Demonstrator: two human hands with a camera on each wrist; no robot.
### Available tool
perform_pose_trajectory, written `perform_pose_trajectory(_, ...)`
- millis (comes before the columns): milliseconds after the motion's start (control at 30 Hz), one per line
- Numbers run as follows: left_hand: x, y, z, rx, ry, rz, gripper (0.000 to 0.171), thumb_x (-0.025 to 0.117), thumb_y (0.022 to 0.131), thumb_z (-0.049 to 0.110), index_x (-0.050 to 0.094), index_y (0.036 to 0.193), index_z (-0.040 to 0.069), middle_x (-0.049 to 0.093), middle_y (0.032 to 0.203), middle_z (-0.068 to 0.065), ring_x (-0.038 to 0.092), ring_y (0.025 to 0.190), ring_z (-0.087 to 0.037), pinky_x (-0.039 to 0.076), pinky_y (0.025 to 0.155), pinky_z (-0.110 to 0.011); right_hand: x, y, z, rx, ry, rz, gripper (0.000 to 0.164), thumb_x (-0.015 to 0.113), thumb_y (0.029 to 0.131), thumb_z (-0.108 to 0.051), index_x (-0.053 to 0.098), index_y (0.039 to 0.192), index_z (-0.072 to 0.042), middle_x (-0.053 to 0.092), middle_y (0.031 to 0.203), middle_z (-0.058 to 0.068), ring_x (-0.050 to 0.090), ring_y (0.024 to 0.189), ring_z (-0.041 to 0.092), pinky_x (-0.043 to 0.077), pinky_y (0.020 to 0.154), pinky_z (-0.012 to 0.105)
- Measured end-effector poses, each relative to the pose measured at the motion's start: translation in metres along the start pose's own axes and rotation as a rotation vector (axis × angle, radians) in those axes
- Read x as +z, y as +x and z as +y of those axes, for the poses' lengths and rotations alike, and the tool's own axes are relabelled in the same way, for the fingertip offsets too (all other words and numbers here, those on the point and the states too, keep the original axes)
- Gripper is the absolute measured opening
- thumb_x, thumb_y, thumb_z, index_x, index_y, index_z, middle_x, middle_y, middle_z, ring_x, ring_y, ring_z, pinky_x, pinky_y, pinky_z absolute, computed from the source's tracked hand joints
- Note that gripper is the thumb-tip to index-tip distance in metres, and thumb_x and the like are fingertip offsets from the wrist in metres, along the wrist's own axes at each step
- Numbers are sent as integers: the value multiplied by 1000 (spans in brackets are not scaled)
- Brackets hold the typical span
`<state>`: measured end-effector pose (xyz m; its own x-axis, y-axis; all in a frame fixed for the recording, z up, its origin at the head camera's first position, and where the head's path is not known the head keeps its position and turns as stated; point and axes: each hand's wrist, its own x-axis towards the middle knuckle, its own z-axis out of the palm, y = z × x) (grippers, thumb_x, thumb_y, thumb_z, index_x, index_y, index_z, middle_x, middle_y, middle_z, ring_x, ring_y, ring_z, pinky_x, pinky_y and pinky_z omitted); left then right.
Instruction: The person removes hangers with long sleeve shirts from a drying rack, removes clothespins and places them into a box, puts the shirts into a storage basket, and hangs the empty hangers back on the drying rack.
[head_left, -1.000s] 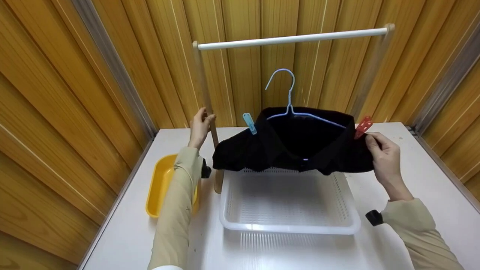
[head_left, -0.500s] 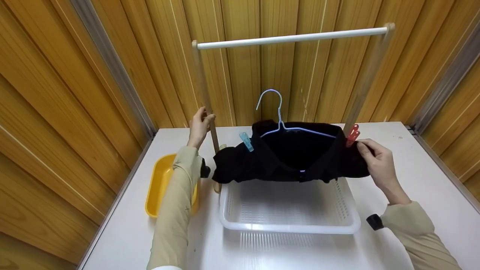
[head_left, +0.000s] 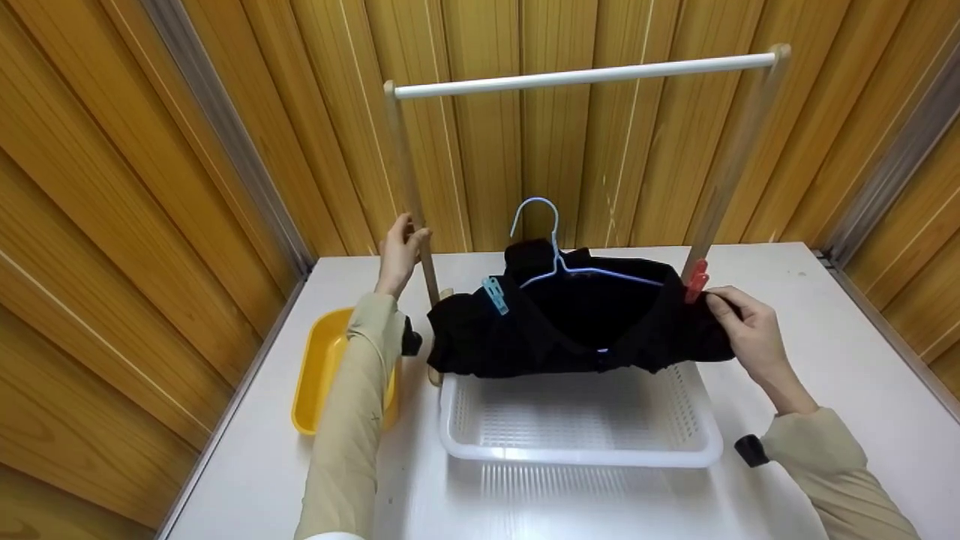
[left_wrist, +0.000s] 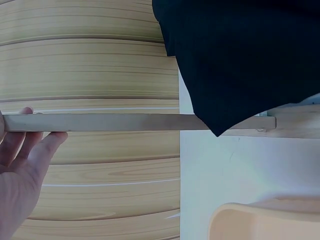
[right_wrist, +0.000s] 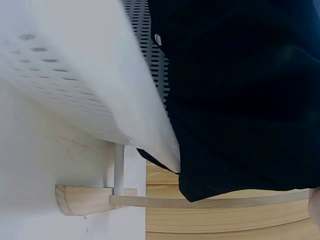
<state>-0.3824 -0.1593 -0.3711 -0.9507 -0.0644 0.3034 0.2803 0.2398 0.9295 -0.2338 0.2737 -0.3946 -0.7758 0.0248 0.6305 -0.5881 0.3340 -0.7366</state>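
A black collared shirt hangs on a blue wire hanger, its hook free and below the rack's white bar. My right hand pinches the shirt's right shoulder between thumb and fingers, beside a red clothespin. On the other shoulder sits a light-blue clothespin. My left hand holds the left wooden post of the clothes rack; in the left wrist view its fingers lie around the post. Only a sliver of the right hand shows in the right wrist view.
Under the shirt, a white perforated basket stands between the rack's legs. A yellow tub is to the left, partly behind the left sleeve. Wood-patterned walls enclose the white table at the back and sides.
My right hand has lowered the shirt and hanger, shifting them slightly left and toward the basket. The left hand stays on the post.
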Motion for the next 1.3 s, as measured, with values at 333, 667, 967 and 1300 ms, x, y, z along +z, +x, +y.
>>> perform_pose_trajectory(333,-3,-1,1,-8,4,-11,27,51,93,11,50,119,3,54,110,-17,54,99,-25,46,78,-39,0,-2,6,63,-12,-23,12,50,89,7,60,90,13,63,84,4,54,79,8,40,71,18)
perform_pose_trajectory(667,-7,0,2,-2,29,0,27,51,93,10,50,118,1,55,107,-16,53,98,-24,46,77,-39,3,-1,11,48,-16,-23,10,52,87,8,60,88,13,63,83,-1,55,78,6,39,71,17)
perform_pose_trajectory(967,-6,1,4,45,182,14,32,52,92,10,48,120,-4,55,109,-19,54,94,-23,43,76,-34,4,-4,18,77,-8,-14,9,53,87,9,60,88,13,63,82,-4,54,78,5,40,71,17)
perform_pose_trajectory(1300,-4,0,6,48,158,-6,45,51,93,13,36,131,-4,43,124,-22,43,112,-29,37,89,-34,1,-3,22,95,15,-4,7,53,86,10,59,87,14,62,81,-7,54,76,5,40,70,17)
